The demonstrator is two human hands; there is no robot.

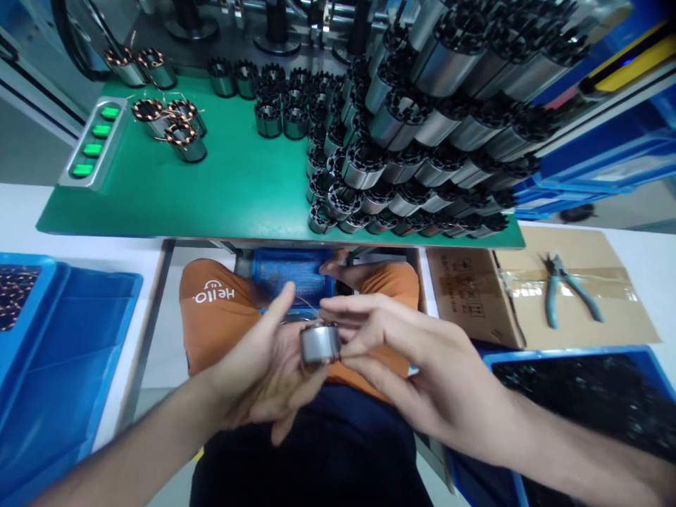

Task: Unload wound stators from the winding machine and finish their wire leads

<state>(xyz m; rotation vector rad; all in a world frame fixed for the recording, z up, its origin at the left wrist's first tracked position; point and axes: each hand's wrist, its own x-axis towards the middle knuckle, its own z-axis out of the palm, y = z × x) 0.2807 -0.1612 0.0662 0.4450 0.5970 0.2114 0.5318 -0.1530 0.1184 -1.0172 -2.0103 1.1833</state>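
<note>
A motor stator (pixel 320 343), a silvery steel cylinder, lies sideways between my hands above my lap. The fingertips of my right hand (pixel 422 359) pinch its right end. Behind and below the cylinder is my left hand (pixel 269 373), palm up, its thumb stretched away and its fingers spread; whether the palm bears any weight is unclear. A thin copper wire (pixel 306 303) rises near the stator's top. On the green board, wound stators with copper ends (pixel 186 143) stand at the left, and several rows of stator cores with black end pieces (pixel 364 165) are stacked at the right.
Machine fixtures (pixel 277 28) line the back of the green board (pixel 227 204). A counter strip with green displays (pixel 94 144) sits at its left. Cutting pliers (pixel 562 285) rest on a cardboard box (pixel 581 324). Blue bins (pixel 100 338) flank me, the right one (pixel 647 359) holding dark parts.
</note>
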